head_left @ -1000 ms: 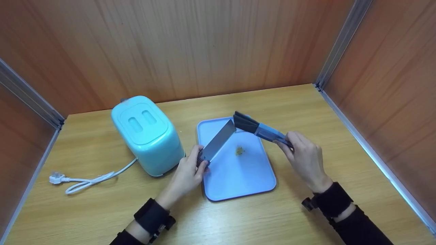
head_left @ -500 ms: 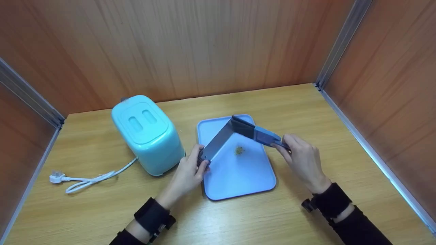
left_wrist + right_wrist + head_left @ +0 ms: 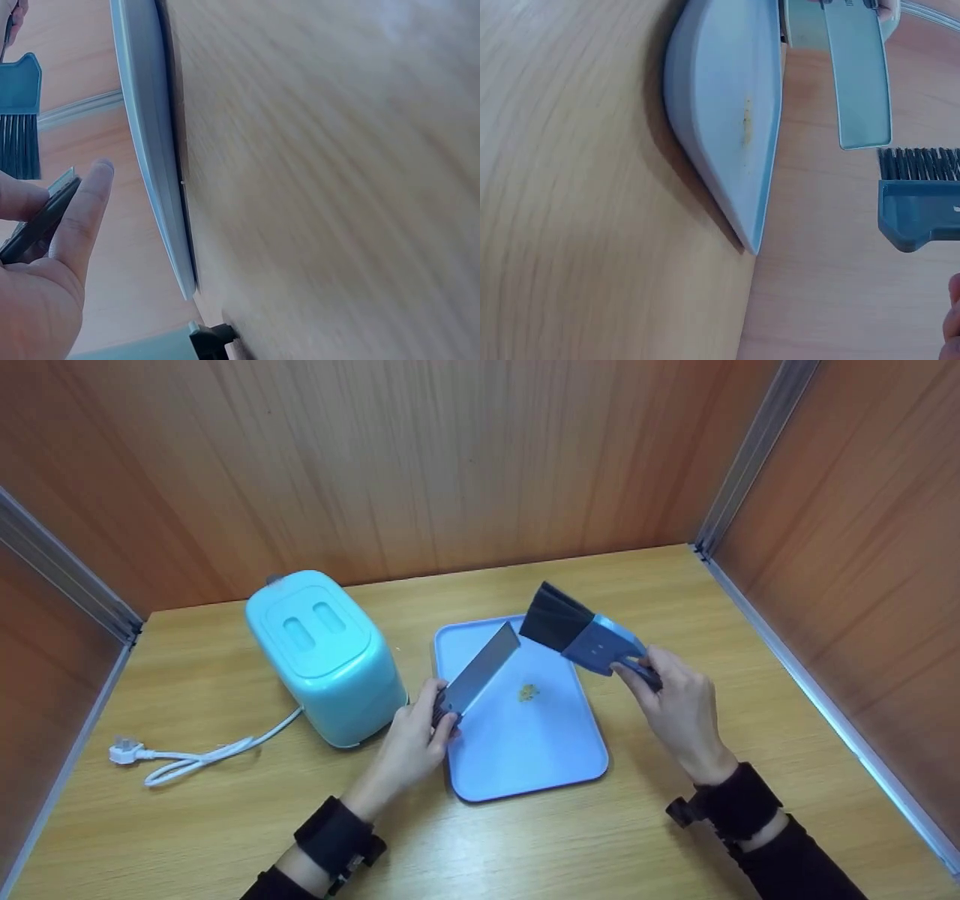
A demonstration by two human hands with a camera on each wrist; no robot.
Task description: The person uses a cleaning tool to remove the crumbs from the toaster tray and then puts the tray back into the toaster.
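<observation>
The left hand [image 3: 412,742] is pinching the near end of a narrow metal tray [image 3: 481,669] between nearly closed fingers, aiming it toward one o'clock; the right hand [image 3: 679,709] is gripping a brush [image 3: 592,639] by its handle, bristles pointing to ten, just beside the metal tip. Beneath, crumbs [image 3: 527,692] are lying mid-way on a blue tray [image 3: 532,757], whose nine-o'clock edge is leaving a tight strip of bench [image 3: 525,855] before the toaster [image 3: 330,645], its three-o'clock edge a broad stretch.

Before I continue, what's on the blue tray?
Small yellowish bits lie near the middle of the tray. In the head view, the grey tool, brush and left hand cover parts of it; what lies behind them can't be seen there.
</observation>
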